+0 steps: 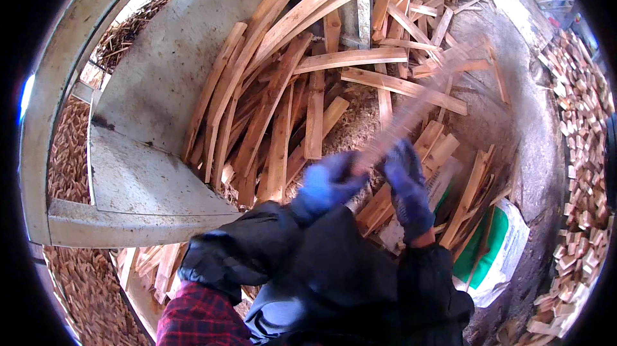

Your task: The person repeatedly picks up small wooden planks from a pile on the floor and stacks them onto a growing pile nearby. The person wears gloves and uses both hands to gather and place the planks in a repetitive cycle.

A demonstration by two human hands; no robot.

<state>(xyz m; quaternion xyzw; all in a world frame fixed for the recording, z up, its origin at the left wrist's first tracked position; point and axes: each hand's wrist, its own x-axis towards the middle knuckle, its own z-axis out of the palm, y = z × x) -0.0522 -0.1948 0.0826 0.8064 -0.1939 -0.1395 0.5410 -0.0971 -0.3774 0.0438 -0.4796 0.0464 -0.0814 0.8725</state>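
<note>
Both my hands are in blue gloves. My left hand (pixel 326 180) is closed round the lower end of a wooden slat (pixel 421 109), which slants up and away to the right and is smeared by motion. Just to the right of that end is my right hand (pixel 406 182), its fingers blurred; whether it grips or only touches the slat, I cannot tell. Beyond my left hand, a pile of long wooden slats (pixel 276 102) leans in a grey metal bin (pixel 154 89). Shorter wooden pieces (pixel 427 143) lie beside my right hand.
A white and green sack (pixel 498 249) with slats on it lies at the right. More loose slats (pixel 418 21) are heaped at the back. Stacked wood blocks (pixel 578 153) line the far right. The metal frame (pixel 135 225) of the bin runs along the left.
</note>
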